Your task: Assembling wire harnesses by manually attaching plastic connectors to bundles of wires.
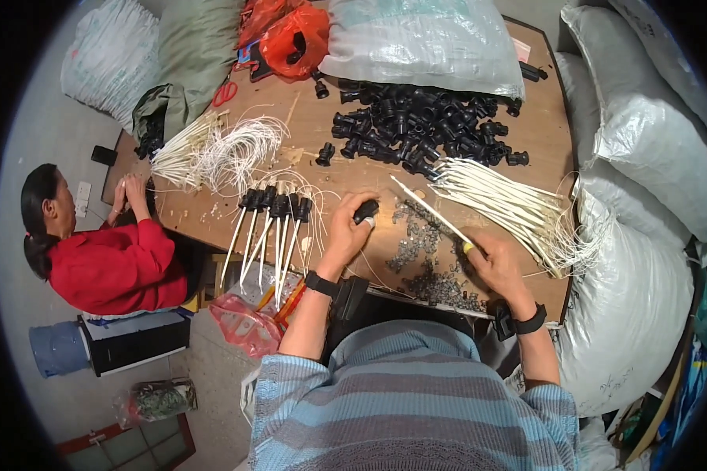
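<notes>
My left hand (346,235) is closed around a black plastic socket (366,210), held just above the table's near edge. In my right hand (495,265) is a slim white tube (430,209), its free end pointing up and left toward the socket but apart from it. Something yellow shows at that hand's thumb. Between and below my hands lies a heap of small grey pieces (423,247). A bundle of white tubes with thin wires (503,206) rests beyond my right hand. Left of my left hand, several black sockets with white tubes attached (273,206) overhang the table edge.
A large pile of black sockets (424,125) covers the table's far middle, below a white sack (424,43). More tubes and wires (243,153), red scissors (225,93) and a red bag (294,43) lie left. Stuffed sacks (636,290) crowd the right. A person in red (118,263) sits left.
</notes>
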`<state>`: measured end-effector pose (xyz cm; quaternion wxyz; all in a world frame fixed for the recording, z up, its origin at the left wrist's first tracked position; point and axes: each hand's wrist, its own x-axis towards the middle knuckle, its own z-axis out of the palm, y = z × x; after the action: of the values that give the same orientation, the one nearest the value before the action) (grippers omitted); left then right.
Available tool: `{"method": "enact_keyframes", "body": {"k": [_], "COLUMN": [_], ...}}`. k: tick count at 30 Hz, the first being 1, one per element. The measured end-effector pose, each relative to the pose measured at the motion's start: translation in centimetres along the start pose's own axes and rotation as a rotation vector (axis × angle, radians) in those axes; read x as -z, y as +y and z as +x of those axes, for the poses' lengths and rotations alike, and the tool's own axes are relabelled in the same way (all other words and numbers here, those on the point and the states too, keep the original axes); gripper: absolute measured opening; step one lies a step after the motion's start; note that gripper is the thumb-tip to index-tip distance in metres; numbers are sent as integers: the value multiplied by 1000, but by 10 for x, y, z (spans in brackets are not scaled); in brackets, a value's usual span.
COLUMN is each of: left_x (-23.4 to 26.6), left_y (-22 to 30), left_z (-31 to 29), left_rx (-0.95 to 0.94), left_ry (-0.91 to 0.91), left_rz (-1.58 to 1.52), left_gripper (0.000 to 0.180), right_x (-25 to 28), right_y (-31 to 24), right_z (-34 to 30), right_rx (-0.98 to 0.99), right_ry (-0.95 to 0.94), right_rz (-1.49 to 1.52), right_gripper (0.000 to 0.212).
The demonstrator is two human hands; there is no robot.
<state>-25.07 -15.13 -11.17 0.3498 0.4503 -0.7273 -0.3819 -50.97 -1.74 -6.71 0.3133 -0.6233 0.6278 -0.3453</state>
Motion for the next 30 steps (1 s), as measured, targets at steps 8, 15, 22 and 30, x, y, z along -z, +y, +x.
{"method": "enact_keyframes", "body": {"k": [8, 15, 22, 30], "left_x": [-3, -4, 11, -1], "left_y": [6, 13, 28, 63], "left_z": [-16, -27, -35, -61], "left_rx": [-66, -376, -524, -527], "left_ry": [-188, -305, 140, -36], "left_rz": [-66, 96, 497, 308], "left_gripper": [54, 36, 20, 27], "right_x": [-19, -19, -8, -25], "right_y": [2, -12, -18, -17], "right_z": [-5, -6, 5, 20], "right_rx": [134, 338, 38, 187], "right_ry": [-39, -174, 130, 62], "right_rz": [-55, -455, -491, 228], "right_gripper": [26, 29, 49, 13]}}
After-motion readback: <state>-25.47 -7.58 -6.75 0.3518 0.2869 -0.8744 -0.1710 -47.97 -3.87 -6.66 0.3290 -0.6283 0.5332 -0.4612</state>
